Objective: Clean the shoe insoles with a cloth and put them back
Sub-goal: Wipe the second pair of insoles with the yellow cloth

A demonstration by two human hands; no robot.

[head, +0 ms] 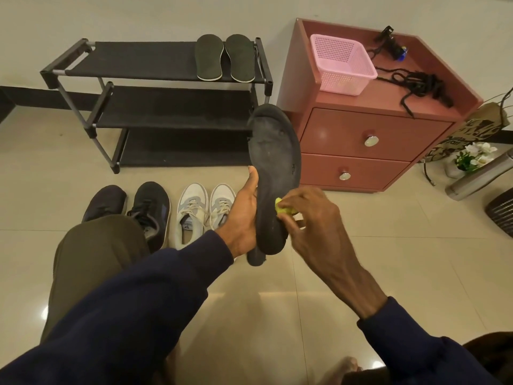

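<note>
A yellow cloth pressed on a black insole

The left hand (244, 215) holds the black insole (274, 162) up on its end, with the thumb along its left edge. The right hand (313, 218) pinches the small yellow cloth (286, 209) against the insole's lower part. Behind, on the floor (388, 259), black shoes (150, 209) and white shoes (205, 209) sit side by side. Two green insoles (208, 56) lie flat on top of the shoe rack (144, 65). A pink basket (342, 63) sits on the red cabinet (374, 134).

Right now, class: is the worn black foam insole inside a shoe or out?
Out: the left hand holds the worn black foam insole in mid-air, apart from the shoes below.
</note>
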